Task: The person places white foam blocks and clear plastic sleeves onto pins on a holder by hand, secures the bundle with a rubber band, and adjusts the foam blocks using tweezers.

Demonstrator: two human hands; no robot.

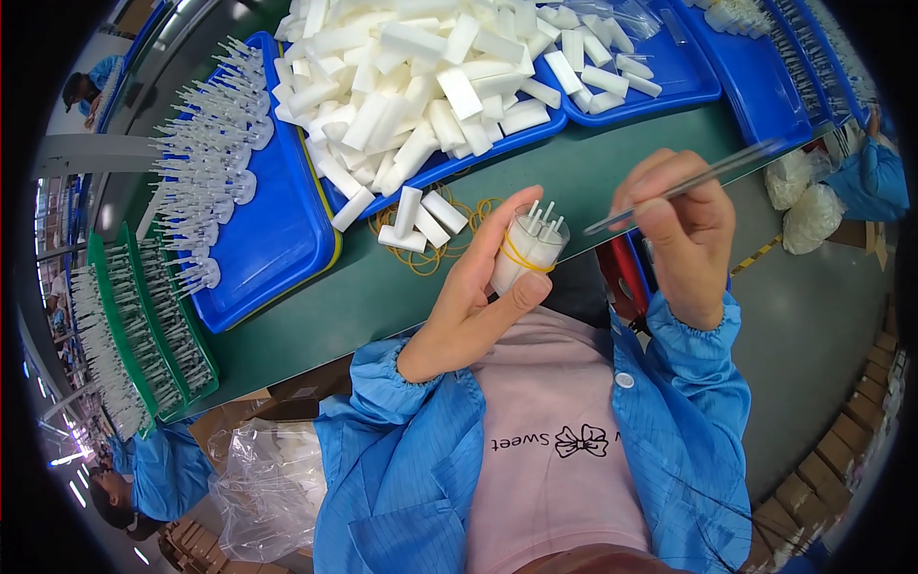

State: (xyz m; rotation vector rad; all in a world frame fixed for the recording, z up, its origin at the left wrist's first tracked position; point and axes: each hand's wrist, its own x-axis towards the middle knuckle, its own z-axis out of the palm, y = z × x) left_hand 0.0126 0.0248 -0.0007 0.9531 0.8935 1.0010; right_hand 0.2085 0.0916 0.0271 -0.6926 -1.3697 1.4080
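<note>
My left hand (475,304) is closed around a small see-through cup (528,251) with white pieces inside. A yellow rubber band (521,256) circles the cup, and several thin white rods (542,218) stick up from its top. Between the fingertips of my right hand (686,225) is a pair of long metal tweezers (703,179); their tips point left toward the cup, apart from it. Just beyond my left hand, several white foam blocks (426,222) lie on loose yellow rubber bands (427,260) on the green table (354,304).
A heaped pile of white foam blocks (402,81) fills a blue tray (521,136). Another blue tray (660,105) holds more blocks. At left, thin white parts (215,134) crowd a blue tray (273,258) near a green rack (158,325). Co-workers (158,474) sit around.
</note>
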